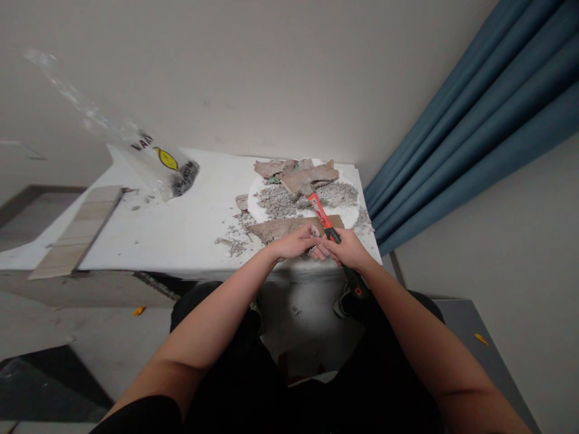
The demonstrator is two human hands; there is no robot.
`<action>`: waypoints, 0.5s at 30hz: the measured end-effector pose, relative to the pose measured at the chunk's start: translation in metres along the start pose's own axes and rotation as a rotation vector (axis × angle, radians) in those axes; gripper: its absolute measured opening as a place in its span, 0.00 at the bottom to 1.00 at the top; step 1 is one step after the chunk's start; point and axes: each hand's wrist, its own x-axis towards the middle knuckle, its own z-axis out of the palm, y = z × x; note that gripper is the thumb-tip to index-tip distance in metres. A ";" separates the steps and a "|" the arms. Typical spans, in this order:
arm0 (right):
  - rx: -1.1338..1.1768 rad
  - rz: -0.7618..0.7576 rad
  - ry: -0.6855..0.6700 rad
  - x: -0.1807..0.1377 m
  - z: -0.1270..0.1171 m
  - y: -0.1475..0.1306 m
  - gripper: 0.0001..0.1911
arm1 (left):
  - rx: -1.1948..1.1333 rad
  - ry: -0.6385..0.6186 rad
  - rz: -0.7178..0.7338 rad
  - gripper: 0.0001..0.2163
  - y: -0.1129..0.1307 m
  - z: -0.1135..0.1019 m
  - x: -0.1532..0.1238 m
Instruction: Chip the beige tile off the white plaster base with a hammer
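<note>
In the head view my right hand point(353, 249) is closed round the black grip of a hammer point(319, 211) with a red and black handle. The hammer's head points away from me over broken debris, and its butt end hangs past the table's front edge. Close against it, my left hand point(298, 241) has its fingers curled together around something small, too blurred to name. Grey crumbled rubble point(278, 202) lies on a round white plate point(256, 211). A long brownish broken slab point(271, 229) lies just beyond my hands, with more rough pieces point(275, 168) at the far side.
On the white-covered table point(199, 223), a clear plastic bag point(154, 166) with dark contents stands at left. A wood-patterned plank point(81, 232) juts over the left edge. Loose crumbs point(237, 241) lie left of the plate. A blue curtain point(452, 126) hangs close at right.
</note>
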 end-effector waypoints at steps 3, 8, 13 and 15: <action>0.007 -0.011 -0.027 0.000 0.003 0.000 0.10 | 0.007 -0.019 -0.036 0.13 -0.002 -0.003 -0.001; 0.008 0.014 0.030 0.005 0.007 0.001 0.09 | 0.270 0.190 0.054 0.08 -0.007 -0.018 0.003; 0.026 0.014 0.062 0.018 0.004 0.010 0.11 | 0.729 0.472 0.211 0.05 -0.010 -0.027 0.005; 0.014 0.013 0.065 0.022 0.002 0.013 0.11 | 0.782 0.387 0.224 0.06 -0.009 -0.025 0.005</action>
